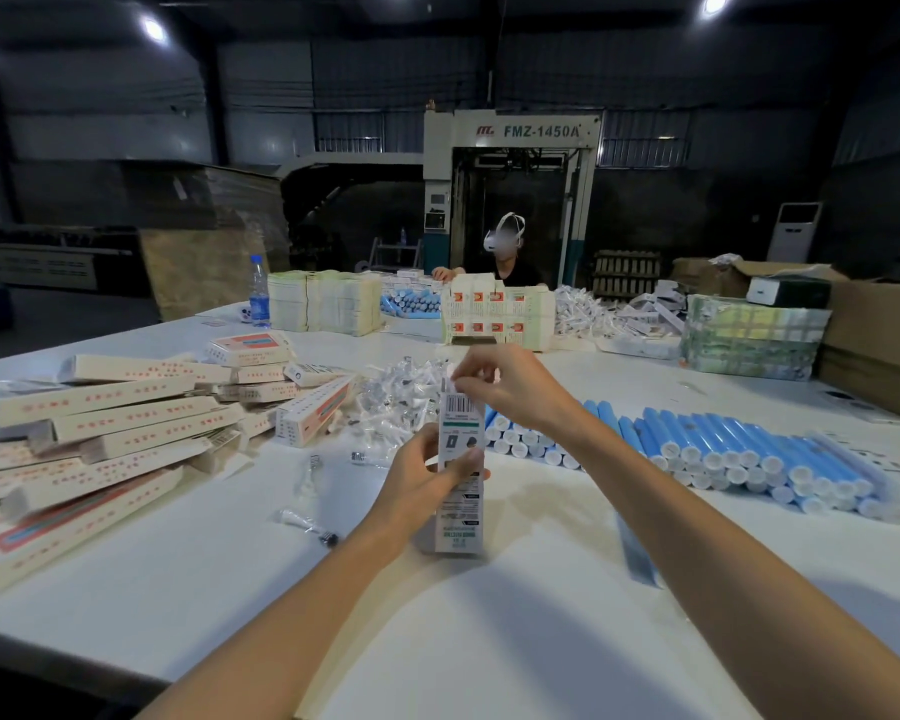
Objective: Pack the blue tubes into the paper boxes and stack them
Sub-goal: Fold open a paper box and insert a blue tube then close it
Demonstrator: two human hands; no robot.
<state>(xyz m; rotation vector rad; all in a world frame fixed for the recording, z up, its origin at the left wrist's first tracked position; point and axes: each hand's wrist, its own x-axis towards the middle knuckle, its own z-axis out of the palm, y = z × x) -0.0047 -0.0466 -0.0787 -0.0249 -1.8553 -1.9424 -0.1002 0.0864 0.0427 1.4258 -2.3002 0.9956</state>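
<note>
Paper box (458, 459) stands upright on the white table (541, 615), gripped mid-body by the left hand (422, 475) while the right hand (500, 384) pinches its top flap, apparently closing it, and next comes stacking it with the packed boxes (126, 423) at left.

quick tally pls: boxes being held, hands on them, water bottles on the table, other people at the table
paper box held upright: 1
left hand and right hand on it: 2
water bottle on the table: 1
person across the table: 1
total: 5
</note>
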